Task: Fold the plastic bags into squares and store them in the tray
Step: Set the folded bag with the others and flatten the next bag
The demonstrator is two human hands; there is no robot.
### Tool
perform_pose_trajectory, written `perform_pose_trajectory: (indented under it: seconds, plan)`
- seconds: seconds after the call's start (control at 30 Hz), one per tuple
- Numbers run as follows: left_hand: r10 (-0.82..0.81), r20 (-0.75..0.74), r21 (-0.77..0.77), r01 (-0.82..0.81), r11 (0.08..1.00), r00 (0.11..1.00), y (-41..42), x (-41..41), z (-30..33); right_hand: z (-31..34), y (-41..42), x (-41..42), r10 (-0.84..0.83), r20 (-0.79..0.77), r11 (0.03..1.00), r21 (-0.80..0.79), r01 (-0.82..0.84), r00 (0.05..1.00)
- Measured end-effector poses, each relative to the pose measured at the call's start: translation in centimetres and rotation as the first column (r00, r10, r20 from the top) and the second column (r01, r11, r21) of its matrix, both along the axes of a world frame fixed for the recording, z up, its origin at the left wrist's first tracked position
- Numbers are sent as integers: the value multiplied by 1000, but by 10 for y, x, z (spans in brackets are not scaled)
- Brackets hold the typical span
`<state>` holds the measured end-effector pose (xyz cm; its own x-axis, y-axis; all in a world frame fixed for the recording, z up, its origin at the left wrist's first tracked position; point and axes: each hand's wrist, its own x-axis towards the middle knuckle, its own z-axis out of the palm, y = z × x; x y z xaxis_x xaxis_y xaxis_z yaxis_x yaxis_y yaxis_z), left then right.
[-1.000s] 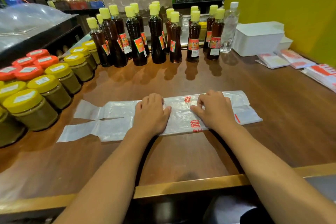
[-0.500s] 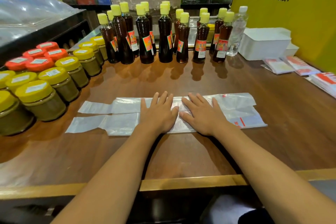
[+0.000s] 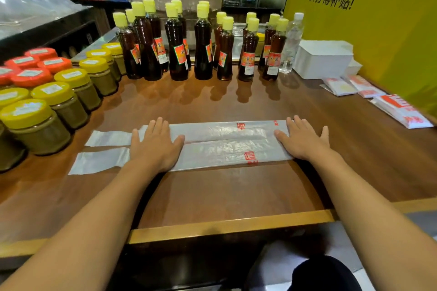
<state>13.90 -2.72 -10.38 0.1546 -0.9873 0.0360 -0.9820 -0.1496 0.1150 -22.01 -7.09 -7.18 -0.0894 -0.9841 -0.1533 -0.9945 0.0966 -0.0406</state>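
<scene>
Item: 1 bag (image 3: 220, 144), folded into a long strip on the counter (image 3: 212, 191). Left hand (image 3: 155, 146) and right hand (image 3: 305, 140): fingers straight, flat at opposite ends, likely pressing creases before squaring. Tray (image 3: 324, 59) sits far right.

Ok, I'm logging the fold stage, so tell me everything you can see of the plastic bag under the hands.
The plastic bag is thin, translucent grey-white film with red print, folded into a long flat strip on the wooden table. Its two handles trail left. The left hand and the right hand press flat on it, wide apart.
</scene>
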Motion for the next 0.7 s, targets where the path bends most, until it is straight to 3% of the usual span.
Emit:
perform_pose_trajectory:
  seconds: [0.1,0.17,0.33,0.43,0.7]
  plan:
    - [7,-23,4,-7,1000,1000,3,-6,3,14,-6,15,3,-169,998,55,7,986]
    - [4,-44,-2,-4,1000,999,4,-7,5,20,-3,43,82,-213,996,48,-73,974]
    - [-10,-97,-6,9,1000,995,7,-3,7,7,20,150,395,-62,911,-101,-400,917]
    - [-19,-120,45,24,999,993,9,4,12,-9,25,172,392,60,919,-70,-388,918]
    - [58,-68,75,-53,996,996,25,56,11,-18,24,167,373,101,925,-113,-362,922]
